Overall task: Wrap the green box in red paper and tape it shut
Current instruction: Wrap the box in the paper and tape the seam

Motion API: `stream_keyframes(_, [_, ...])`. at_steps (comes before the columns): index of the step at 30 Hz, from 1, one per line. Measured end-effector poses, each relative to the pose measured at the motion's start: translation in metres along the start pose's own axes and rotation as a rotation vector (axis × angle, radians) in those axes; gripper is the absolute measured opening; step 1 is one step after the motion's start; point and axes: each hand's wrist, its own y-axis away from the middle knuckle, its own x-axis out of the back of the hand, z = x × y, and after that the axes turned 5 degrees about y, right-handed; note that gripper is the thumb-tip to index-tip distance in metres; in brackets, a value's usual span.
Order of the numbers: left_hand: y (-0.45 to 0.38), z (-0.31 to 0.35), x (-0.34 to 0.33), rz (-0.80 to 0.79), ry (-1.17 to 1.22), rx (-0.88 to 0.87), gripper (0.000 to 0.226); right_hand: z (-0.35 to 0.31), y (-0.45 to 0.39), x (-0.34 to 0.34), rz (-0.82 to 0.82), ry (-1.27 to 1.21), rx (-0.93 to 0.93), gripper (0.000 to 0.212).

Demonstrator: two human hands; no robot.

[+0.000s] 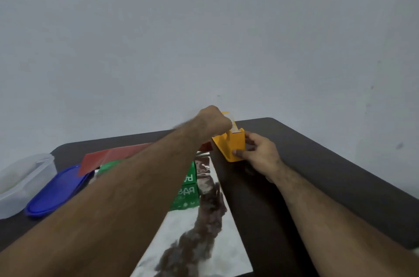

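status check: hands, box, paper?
Right hand grips yellow tape dispenser; left hand pinches tape at its top. Green box lies on the paper's shiny side, unwrapped. Left forearm crosses over box.

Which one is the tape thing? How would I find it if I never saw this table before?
Start at the dark table and follow its far edge beside the grey wall. There the right hand grips a little stand, while the left hand pulls tape from its top. That is the tape dispenser: the only bright yellow thing there.
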Motion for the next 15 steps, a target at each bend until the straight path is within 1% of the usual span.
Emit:
stream_keyframes(3, [-0.012,0.009,-0.014,-0.118,0.108,0.154,0.02,-0.005,-0.001,0.0,0.035,0.022,-0.023,0.077])
stream_keyframes(5, [-0.012,0.013,-0.018,-0.154,0.164,0.231,0.018,-0.009,0.001,0.002,0.08,0.069,-0.019,0.075])
stream_keyframes(7, [-0.013,0.018,-0.019,-0.159,0.224,0.274,0.022,-0.012,0.004,0.005,0.155,0.144,-0.009,0.07])
stream_keyframes(9, [-0.016,0.02,-0.019,-0.171,0.286,0.305,0.024,-0.017,0.006,0.005,0.192,0.211,-0.017,0.068])
stream_keyframes(12, [-0.016,0.024,-0.02,-0.144,0.378,0.354,0.025,-0.023,0.01,0.006,0.183,0.269,-0.016,0.07])
stream_keyframes(15, [-0.017,0.024,-0.021,-0.141,0.417,0.411,0.026,-0.028,0.011,0.006,0.169,0.331,-0.01,0.075])
